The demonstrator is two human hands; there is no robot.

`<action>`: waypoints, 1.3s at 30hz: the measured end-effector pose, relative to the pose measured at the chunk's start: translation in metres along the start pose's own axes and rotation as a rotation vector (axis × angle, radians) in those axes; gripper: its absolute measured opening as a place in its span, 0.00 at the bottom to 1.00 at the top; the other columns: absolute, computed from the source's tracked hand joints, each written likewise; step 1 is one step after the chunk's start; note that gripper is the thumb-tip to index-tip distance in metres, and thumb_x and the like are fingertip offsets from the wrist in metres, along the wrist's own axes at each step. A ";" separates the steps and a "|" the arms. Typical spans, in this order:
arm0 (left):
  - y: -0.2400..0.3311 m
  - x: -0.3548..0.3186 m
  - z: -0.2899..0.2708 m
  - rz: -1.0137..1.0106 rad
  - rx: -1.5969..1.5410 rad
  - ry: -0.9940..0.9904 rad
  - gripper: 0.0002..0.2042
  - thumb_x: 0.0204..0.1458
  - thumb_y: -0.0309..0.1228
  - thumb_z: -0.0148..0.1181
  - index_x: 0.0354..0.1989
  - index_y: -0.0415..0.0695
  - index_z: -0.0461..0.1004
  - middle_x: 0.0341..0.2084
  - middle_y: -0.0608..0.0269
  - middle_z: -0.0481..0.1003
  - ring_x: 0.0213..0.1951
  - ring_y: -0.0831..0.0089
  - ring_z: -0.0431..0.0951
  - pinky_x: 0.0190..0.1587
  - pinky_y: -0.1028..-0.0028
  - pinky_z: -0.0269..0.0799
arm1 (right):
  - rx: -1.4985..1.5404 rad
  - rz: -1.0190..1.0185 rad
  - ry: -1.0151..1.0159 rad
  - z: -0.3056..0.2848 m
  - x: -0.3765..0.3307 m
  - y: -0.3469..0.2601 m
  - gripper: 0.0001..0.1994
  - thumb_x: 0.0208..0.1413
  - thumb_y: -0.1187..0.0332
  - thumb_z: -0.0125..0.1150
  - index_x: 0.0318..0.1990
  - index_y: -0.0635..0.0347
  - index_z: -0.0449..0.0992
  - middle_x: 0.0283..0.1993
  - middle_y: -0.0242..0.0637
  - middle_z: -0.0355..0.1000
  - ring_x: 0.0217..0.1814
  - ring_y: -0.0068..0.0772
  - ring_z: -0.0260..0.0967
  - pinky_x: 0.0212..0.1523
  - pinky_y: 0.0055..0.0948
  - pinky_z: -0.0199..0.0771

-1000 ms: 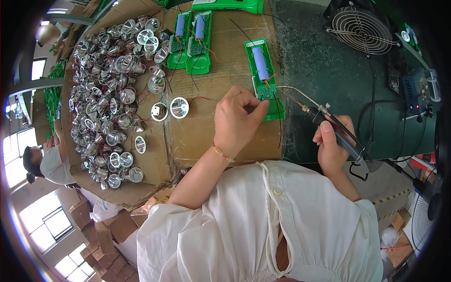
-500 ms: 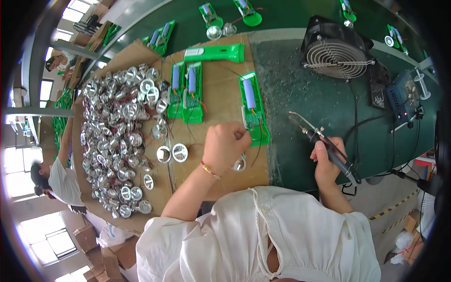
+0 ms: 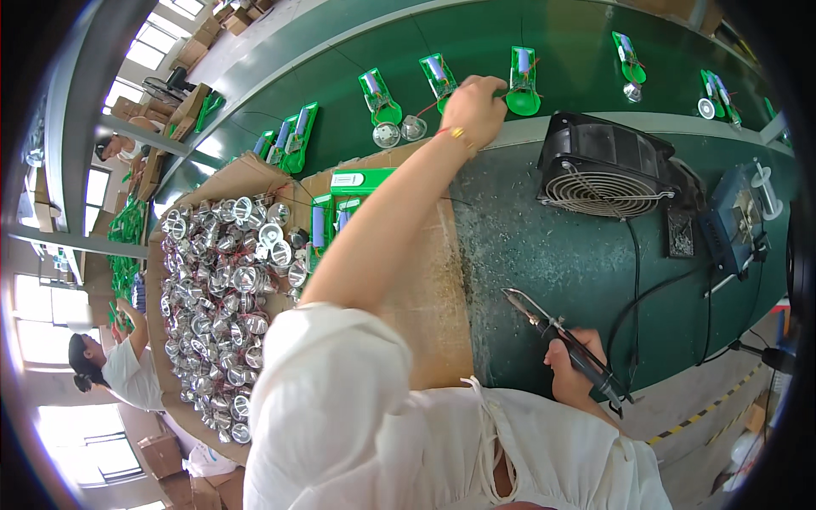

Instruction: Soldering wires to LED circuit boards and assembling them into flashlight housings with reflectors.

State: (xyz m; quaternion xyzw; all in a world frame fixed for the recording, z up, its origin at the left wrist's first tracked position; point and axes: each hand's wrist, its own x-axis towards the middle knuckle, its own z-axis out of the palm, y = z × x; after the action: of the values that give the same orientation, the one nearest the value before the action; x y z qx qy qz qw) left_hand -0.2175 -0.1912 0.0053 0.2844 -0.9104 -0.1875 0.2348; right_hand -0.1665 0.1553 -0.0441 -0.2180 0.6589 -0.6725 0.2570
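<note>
Left hand (image 3: pixel 473 109) stretched to the far belt (image 3: pixel 476 38), fingers closed on a green board (image 3: pixel 520 81) — light, stiff, likely fragile at its wires, best gripped by the edges. Right hand (image 3: pixel 574 370) clenched round a soldering iron (image 3: pixel 557 336) — tip raised over the mat (image 3: pixel 527 246).

White short-sleeved top, gold-beaded red cord bracelet (image 3: pixel 455 133) on the left wrist.

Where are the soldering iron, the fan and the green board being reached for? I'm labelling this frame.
soldering iron (image 3: pixel 568 344): head view, on its dark handle.
fan (image 3: pixel 602 189): head view, on its round grille.
green board (image 3: pixel 523 81): head view, on its lower half.
</note>
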 end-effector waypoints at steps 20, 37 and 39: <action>-0.073 -0.077 -0.113 0.230 0.787 -0.381 0.13 0.39 0.23 0.53 0.36 0.48 0.69 0.30 0.60 0.70 0.37 0.61 0.72 0.40 0.65 0.67 | 0.017 -0.096 0.034 0.011 0.000 -0.002 0.07 0.48 0.74 0.57 0.30 0.64 0.65 0.19 0.32 0.64 0.18 0.18 0.61 0.19 0.16 0.61; 0.030 -0.322 -0.129 0.152 0.229 0.220 0.10 0.34 0.25 0.57 0.29 0.47 0.71 0.28 0.65 0.70 0.33 0.68 0.70 0.34 0.69 0.64 | 0.038 -0.174 0.097 0.010 0.001 -0.003 0.07 0.49 0.72 0.55 0.30 0.66 0.65 0.17 0.33 0.63 0.16 0.18 0.58 0.17 0.15 0.56; 0.009 -0.344 -0.145 0.025 0.418 0.123 0.11 0.33 0.26 0.58 0.30 0.47 0.71 0.30 0.66 0.70 0.35 0.68 0.70 0.35 0.69 0.64 | 0.050 -0.185 0.079 0.009 0.001 -0.001 0.07 0.50 0.72 0.55 0.31 0.66 0.65 0.17 0.33 0.63 0.16 0.18 0.58 0.17 0.15 0.55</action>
State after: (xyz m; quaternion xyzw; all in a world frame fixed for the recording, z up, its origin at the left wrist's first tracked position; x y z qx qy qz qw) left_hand 0.1068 -0.0061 0.0179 0.3262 -0.9170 0.0258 0.2281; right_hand -0.1614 0.1480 -0.0423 -0.2448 0.6287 -0.7177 0.1728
